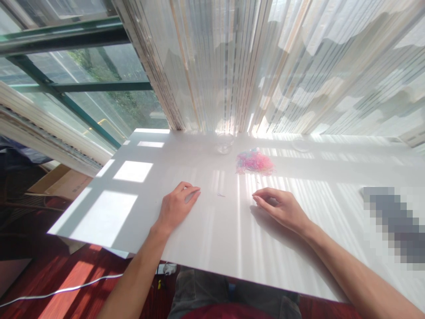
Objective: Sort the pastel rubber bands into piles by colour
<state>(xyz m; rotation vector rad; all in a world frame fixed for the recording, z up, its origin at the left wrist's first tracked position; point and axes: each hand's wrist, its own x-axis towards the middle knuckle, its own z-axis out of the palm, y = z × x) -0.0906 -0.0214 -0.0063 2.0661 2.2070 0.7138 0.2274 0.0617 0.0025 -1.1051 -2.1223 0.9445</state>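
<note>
My left hand (175, 204) rests on the white table (206, 239) with its fingers curled loosely and nothing seen in them. My right hand (280, 207) lies to the right, fingers bent together with the tips at the tabletop; whether they pinch anything is too small to tell. Between the hands lies a tiny thin loop, perhaps a rubber band (221, 195). Beyond the right hand sits a heap of small pink and blue bands (254, 162). A clear glass bowl (225, 142) stands behind the heap, to its left.
A small clear lid or dish (301, 145) sits at the back right. Sheer striped curtains (265, 66) hang behind the table, a window (83, 79) to the left. A blurred dark patch (395, 221) lies at the right. Cardboard boxes (59, 181) and a white cable (66, 290) are on the red floor.
</note>
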